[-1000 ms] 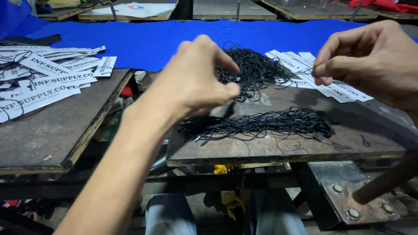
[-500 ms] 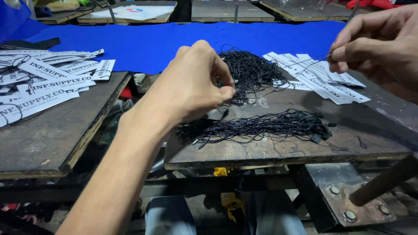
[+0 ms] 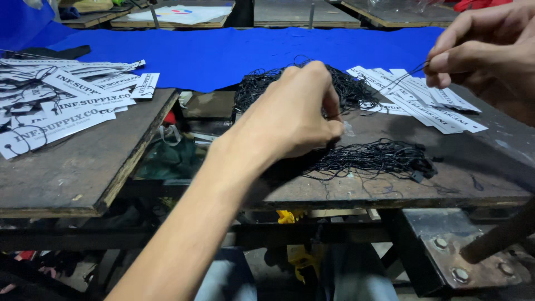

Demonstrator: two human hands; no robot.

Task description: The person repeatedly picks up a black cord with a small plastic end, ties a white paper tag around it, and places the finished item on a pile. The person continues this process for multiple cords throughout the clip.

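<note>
In the head view, our left hand pinches together on the heap of thin black strings on the worn dark surface. Our right hand, at two o'clock, clamps one black string running toward eight o'clock, above the white paper tags. The left hand is nearer the heap.

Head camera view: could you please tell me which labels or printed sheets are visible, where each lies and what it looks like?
Left tag pile: on the left wooden table, white rectangular card tags with black print, some strung.
Right tag pile: on the middle table below the right hand, white rectangular strips, fanned out.
Printed sheet: far table, white with coloured marks.
</note>
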